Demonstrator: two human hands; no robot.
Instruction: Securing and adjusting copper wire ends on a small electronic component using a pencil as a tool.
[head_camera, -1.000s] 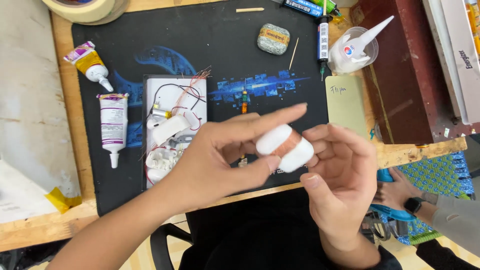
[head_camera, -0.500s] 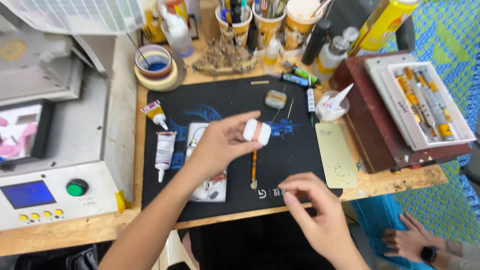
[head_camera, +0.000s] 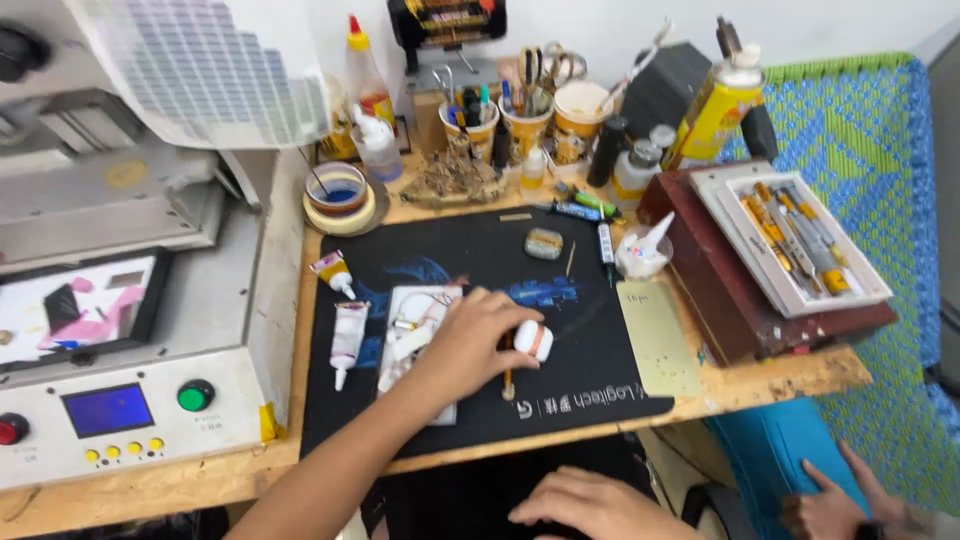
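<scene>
Left-hand grip (head_camera: 470, 340) around small white case (head_camera: 531, 339), above black mat (head_camera: 590, 350).

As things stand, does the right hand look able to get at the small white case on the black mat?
Probably yes: the right hand is empty below the desk edge, with bare mat between, though the left hand already grips the white case.

A wooden bench (head_camera: 200, 478) carries a black mat (head_camera: 580, 380) in the middle, a grey machine (head_camera: 130, 330) at left, a dark red box (head_camera: 740, 300) at right, and cups (head_camera: 525, 125) and bottles (head_camera: 375, 140) along the far edge.
</scene>
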